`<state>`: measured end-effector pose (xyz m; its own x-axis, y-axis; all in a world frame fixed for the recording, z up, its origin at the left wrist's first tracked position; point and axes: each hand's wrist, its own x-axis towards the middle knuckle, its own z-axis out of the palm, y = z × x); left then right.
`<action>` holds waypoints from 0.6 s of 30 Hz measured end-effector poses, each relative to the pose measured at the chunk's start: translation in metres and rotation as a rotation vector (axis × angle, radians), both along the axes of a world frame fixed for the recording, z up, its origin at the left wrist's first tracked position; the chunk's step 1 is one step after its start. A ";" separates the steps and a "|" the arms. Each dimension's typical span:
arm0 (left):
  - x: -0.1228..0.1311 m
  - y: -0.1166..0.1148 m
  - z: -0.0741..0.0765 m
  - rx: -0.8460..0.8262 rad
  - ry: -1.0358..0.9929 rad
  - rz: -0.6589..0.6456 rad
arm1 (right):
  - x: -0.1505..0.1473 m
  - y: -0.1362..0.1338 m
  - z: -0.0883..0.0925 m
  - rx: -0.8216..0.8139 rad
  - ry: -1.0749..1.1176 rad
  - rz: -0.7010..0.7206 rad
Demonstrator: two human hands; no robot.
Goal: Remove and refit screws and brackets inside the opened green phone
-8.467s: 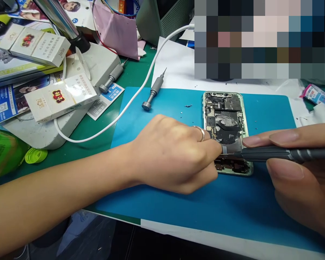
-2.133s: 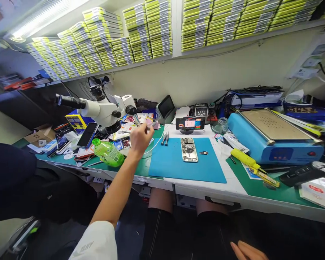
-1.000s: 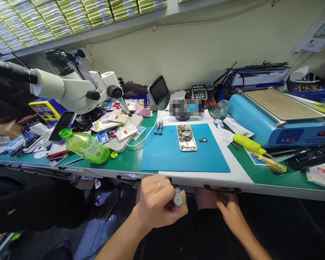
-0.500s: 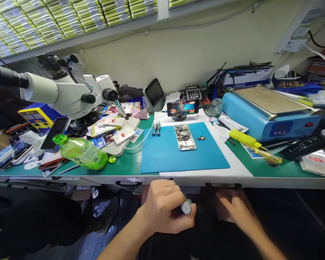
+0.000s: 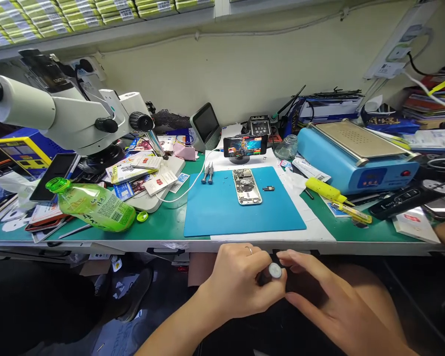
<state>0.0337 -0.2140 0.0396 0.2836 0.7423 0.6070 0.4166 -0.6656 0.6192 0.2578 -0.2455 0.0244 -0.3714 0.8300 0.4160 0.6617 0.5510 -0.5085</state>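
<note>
Below the bench's front edge, my left hand (image 5: 241, 287) is closed round a small screwdriver; its round silver cap (image 5: 275, 270) points toward the camera. My right hand (image 5: 330, 301) sits beside it with fingers spread, its fingertips reaching to the screwdriver's cap, holding nothing I can make out. On the blue mat (image 5: 222, 212) lies an opened phone (image 5: 246, 186) with its inner parts showing. A small dark part (image 5: 269, 188) rests on the mat to the phone's right. Two grey screwdrivers (image 5: 206, 174) lie at the mat's back left corner.
A white microscope (image 5: 59, 116) stands at the left above scattered boxes and papers. A green bottle (image 5: 91, 206) lies on its side. A phone on a stand (image 5: 243, 146) shows a picture. A blue heating machine (image 5: 352, 155) and a yellow tool (image 5: 324, 190) are at the right.
The view pulled back from close work on the phone. My left hand reached to the microscope, then came down below the bench holding a screwdriver. My right hand moved up beside it.
</note>
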 end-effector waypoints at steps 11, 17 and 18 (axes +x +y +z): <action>0.016 0.040 0.009 0.009 0.081 -0.114 | 0.004 0.048 -0.005 0.223 0.008 0.133; -0.037 0.111 0.010 0.109 0.122 -0.027 | 0.027 0.082 -0.013 0.215 0.033 0.025; -0.045 0.125 0.007 0.135 0.115 -0.002 | 0.028 0.091 -0.012 0.202 0.040 0.022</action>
<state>-0.0114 -0.0890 0.0471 0.3586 0.6554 0.6647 0.4779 -0.7406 0.4724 0.2862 -0.1545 0.0120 -0.3681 0.7202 0.5880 0.6302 0.6583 -0.4117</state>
